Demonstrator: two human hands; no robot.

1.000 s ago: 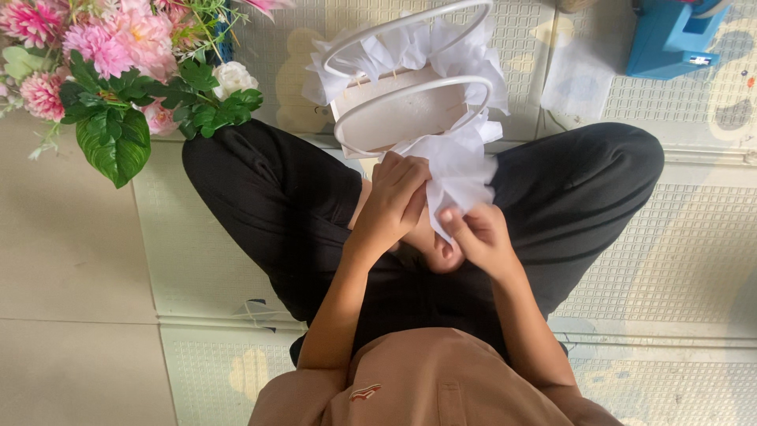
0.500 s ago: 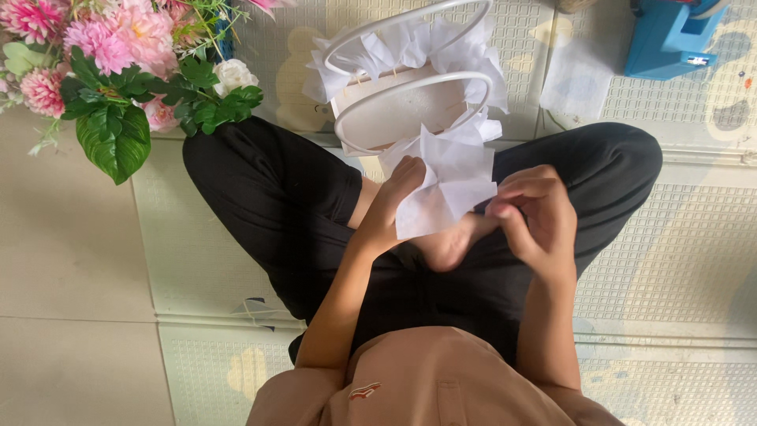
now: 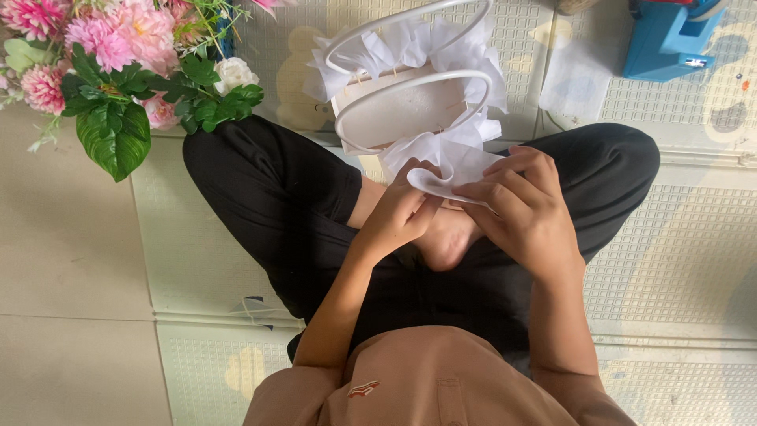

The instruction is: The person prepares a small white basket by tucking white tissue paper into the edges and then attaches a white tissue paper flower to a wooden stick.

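Currently, the person is sitting cross-legged on the floor mat [image 3: 205, 260], and both hands are pinching one white tissue sheet [image 3: 453, 162] directly above the lap. The left hand [image 3: 398, 213] is gripping the sheet's near-left edge with thumb and fingertips; the right hand [image 3: 520, 209] is closing curled fingers over its right side, so both hands are equally near. The sheet's long axis is running from the hands up and away toward the white basket [image 3: 410, 110], which is standing just beyond the knees, its rim ringed with similar white ruffles; whether the sheet is touching that rim cannot be told. Pink flowers with green leaves [image 3: 118, 71] are lying at the mat's far-left corner, and a blue box [image 3: 670, 39] is sitting at the far-right corner, both well apart. Nothing is standing between hands and basket.
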